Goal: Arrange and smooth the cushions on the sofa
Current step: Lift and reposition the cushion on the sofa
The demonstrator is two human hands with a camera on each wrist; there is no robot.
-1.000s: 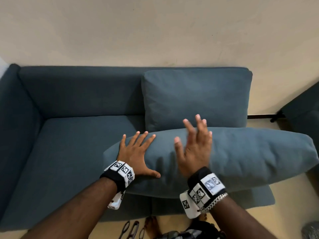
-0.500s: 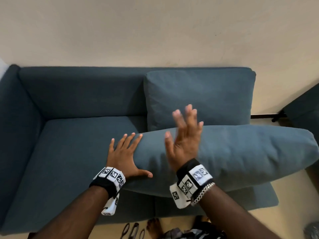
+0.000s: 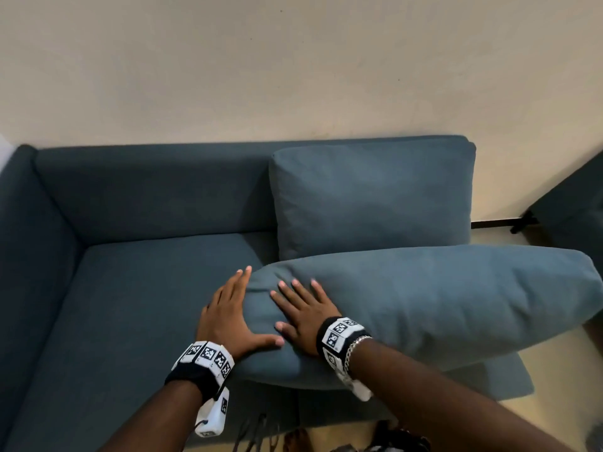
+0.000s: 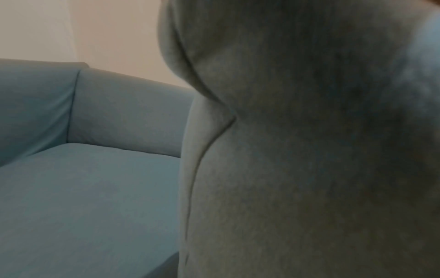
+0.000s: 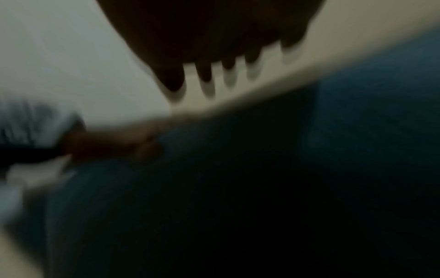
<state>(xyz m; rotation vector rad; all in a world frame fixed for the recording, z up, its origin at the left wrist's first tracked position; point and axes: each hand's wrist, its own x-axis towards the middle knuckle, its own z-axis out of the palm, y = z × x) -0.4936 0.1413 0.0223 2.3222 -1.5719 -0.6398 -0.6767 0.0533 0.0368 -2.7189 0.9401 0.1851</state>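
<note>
A long blue cushion (image 3: pixel 440 298) lies flat across the right half of the blue sofa (image 3: pixel 130 321), its right end overhanging the sofa's side. My left hand (image 3: pixel 233 316) presses flat against the cushion's left end, fingers straight and thumb spread along the front edge. My right hand (image 3: pixel 301 313) lies flat on top of the cushion beside it, fingers spread. A second blue cushion (image 3: pixel 372 200) stands upright against the backrest behind. In the left wrist view the cushion (image 4: pixel 297 159) fills the right side, close up. The right wrist view is dark and blurred, with my right hand's fingers (image 5: pixel 204 73) dimly visible.
The sofa's left seat (image 3: pixel 137 305) and left arm (image 3: pixel 29 256) are bare. A beige wall (image 3: pixel 293 60) rises behind. Another dark blue seat (image 3: pixel 577 210) stands at the far right. Sandals and a foot (image 3: pixel 293 440) show on the floor below the sofa front.
My right hand, raised above the cushion before, has come down flat onto its left part. My left hand has slid from the cushion's top to its left end.
</note>
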